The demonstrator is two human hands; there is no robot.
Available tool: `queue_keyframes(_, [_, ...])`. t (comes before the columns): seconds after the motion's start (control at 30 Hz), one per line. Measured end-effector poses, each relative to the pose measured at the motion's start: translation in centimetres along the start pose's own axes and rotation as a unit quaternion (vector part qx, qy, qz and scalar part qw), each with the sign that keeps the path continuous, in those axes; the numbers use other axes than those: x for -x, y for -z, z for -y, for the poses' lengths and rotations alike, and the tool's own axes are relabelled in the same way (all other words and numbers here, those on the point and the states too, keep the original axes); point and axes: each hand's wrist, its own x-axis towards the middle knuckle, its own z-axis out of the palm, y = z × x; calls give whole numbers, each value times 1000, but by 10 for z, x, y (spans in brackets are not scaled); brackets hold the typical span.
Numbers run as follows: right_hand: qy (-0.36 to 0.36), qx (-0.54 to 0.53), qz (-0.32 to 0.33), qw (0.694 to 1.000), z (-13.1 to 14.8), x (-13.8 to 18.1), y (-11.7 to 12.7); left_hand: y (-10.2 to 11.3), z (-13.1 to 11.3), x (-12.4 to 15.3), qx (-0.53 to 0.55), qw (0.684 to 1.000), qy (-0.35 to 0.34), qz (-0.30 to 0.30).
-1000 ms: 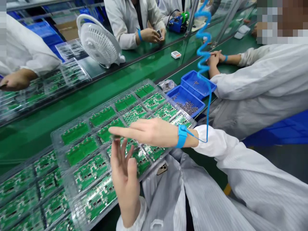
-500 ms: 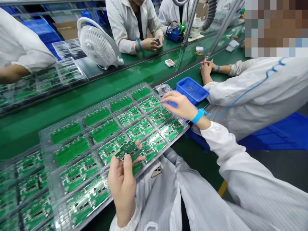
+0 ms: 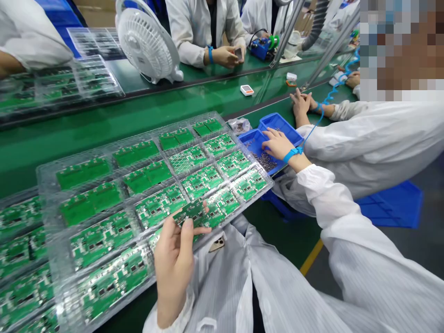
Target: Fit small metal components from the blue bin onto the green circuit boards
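Observation:
My left hand (image 3: 176, 254) is closed on a small green circuit board (image 3: 190, 212), gripping it between thumb and fingers above the near edge of a clear plastic tray (image 3: 46, 178). Many more green circuit boards (image 3: 161, 203) lie in the tray's compartments. Over a blue bin (image 3: 248, 136) of tiny metallic parts (image 3: 265, 162) hovers my right hand (image 3: 280, 145), a blue strap at its wrist. Its fingers are bent and apart, and I see nothing in them. Whether the fingertips touch any parts cannot be made out.
A second blue bin (image 3: 280, 127) and a plastic bag (image 3: 240, 125) sit beyond the first. Across the green belt (image 3: 194, 104) stands a white fan (image 3: 145, 44). A co-worker's clasped hands (image 3: 301, 104) rest at the right; other people sit opposite.
My right hand has moved right, from above the tray's corner to over the blue bin, whose parts now show. My left hand still holds the circuit board. The view has shifted slightly.

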Motion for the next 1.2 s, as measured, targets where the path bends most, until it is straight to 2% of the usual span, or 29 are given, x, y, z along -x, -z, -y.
queue_keyframes(0.2, [-3, -7, -5, 1000, 0, -3, 1, 0, 3, -1, 14, 1000, -6, 11])
queue_keyframes(0.37, [-25, -37, -55, 997, -4, 3, 1, -1, 5, -1, 23, 1000, -4, 14])
queue_keyframes(0.5, [-33, -52, -65, 996, -6, 6, 0, -1, 5, -1, 18, 1000, 2, 17])
queue_keyframes(0.63, [-52, -111, -120, 985, 6, 13, 10, -3, 2, -3, 20, 1000, -1, 10])
queue_keyframes(0.73, [-10, -239, -199, 950, 39, 28, 30, -6, 0, -5, 29, 999, -17, 2])
queue_keyframes(0.83, [82, -374, -259, 887, 95, 51, 57, -10, 1, -6, 38, 998, -43, -3])
queue_keyframes(0.9, [139, -454, -241, 846, 136, 67, 73, -11, 2, -5, 18, 998, -54, 2])
queue_keyframes(1.0, [225, -520, -173, 806, 188, 83, 85, -12, 2, -4, -49, 996, -78, 6])
queue_keyframes(1.07, [258, -532, -147, 793, 212, 86, 85, -12, 1, -4, -88, 991, -99, 1])
queue_keyframes(1.2, [276, -514, -167, 794, 236, 88, 78, -12, -1, -5, -110, 988, -109, 2])
